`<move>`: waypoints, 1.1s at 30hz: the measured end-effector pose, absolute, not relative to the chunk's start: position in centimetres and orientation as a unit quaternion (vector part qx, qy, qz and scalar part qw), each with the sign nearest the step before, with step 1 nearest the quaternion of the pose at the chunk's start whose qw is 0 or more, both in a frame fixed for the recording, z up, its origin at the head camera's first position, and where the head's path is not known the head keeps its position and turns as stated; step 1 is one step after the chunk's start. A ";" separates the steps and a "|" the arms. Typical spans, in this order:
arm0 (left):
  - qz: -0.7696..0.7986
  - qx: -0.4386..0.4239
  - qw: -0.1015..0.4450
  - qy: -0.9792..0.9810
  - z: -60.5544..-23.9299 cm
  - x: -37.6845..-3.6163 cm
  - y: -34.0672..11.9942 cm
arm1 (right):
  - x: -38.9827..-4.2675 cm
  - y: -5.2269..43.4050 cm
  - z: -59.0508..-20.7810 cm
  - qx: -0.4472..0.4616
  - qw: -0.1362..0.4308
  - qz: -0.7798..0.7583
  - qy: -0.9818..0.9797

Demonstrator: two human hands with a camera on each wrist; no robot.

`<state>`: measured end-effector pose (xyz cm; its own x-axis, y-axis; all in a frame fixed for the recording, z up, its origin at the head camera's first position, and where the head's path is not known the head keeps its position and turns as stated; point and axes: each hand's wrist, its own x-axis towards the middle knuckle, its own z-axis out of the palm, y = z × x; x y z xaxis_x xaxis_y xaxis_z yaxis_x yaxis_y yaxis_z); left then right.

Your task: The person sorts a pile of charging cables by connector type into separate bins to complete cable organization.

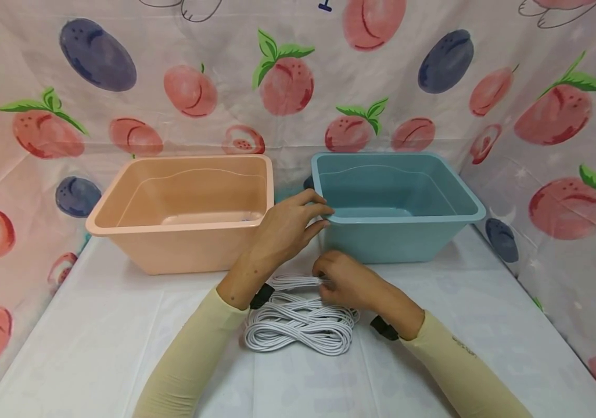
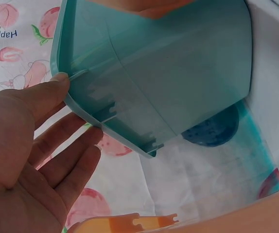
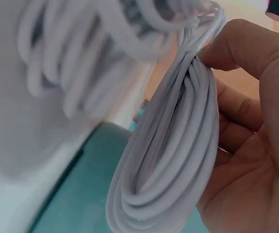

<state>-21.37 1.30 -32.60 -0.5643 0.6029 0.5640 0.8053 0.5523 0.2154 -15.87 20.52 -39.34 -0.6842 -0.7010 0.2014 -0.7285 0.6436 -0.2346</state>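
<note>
Head view: white-covered table (image 1: 94,337), fruit-print cloth (image 1: 287,75) hung behind and along both sides. Peach tub (image 1: 188,212) on the left, teal tub (image 1: 392,203) on the right, side by side at the back. Bundles of coiled white cable (image 1: 298,325) lie on the table in front of the tubs. Left hand (image 1: 287,223) reaches forward, straight fingers touching the teal tub's near-left rim corner. Right hand (image 1: 347,284) lies low over the cables, fingers curled round one bundle.

Left wrist view: left hand (image 2: 27,165) open, fingers (image 2: 64,141) slightly spread, tips against the teal tub (image 2: 178,63) rim. Cloth (image 2: 13,53) reads "Happy", seen upside down.

Right wrist view: right hand (image 3: 249,141) grips one coiled cable (image 3: 173,160) bundle, thumb and fingers pinching it; more coils blurred behind, teal tub (image 3: 81,194) below.
</note>
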 end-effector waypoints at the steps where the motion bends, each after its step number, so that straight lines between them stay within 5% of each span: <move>1: -0.232 -0.413 0.219 -0.853 -32.6 -21.3 1.3 | -15.8 20.6 -39.1 0.394 0.049 0.149 -0.905; 33: -0.232 -0.415 0.221 -0.851 -32.6 -21.5 1.3 | -12.8 25.3 -31.8 0.408 0.201 0.155 -0.877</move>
<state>-21.47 1.31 -32.58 -0.5572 0.6044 0.5695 0.8099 0.5469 0.2120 -12.80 25.29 -31.79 -0.5869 -0.6535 0.4781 -0.7775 0.6196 -0.1076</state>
